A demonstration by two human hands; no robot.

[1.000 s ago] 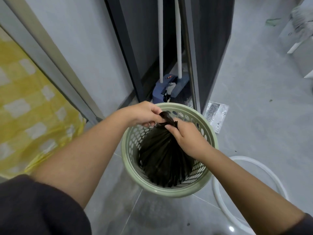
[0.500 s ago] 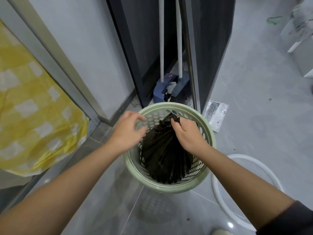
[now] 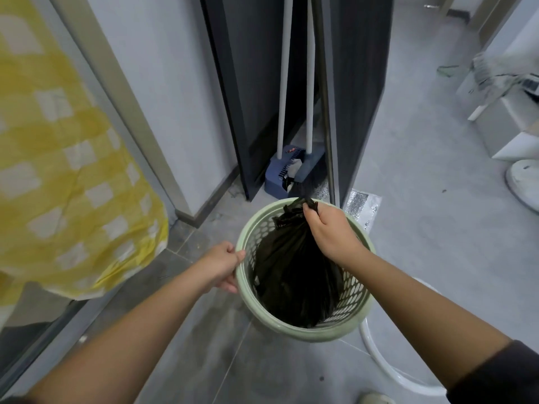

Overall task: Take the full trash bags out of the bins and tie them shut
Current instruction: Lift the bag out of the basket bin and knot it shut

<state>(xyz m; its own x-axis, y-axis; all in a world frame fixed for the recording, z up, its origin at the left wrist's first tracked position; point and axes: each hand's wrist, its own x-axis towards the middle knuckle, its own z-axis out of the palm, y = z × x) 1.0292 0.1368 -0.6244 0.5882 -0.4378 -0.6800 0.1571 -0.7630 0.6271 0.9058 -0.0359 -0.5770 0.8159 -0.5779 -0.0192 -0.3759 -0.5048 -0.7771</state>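
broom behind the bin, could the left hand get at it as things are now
Probably not right away. The left hand is gripping the bin by its rim, and the bin with the bag stands between it and the broom. Freed, it could likely reach round the bin's left.

Pretty tight spot: the bin (image 3: 303, 330) sits on the floor (image 3: 423, 176) right in front of a dark cabinet (image 3: 358, 97), with a dustpan (image 3: 280, 179) and broom handles (image 3: 310, 83) just behind its far rim. Yellow cloth (image 3: 67, 170) crowds the left. Right side is open floor, except a white hoop (image 3: 379, 363) by the bin.
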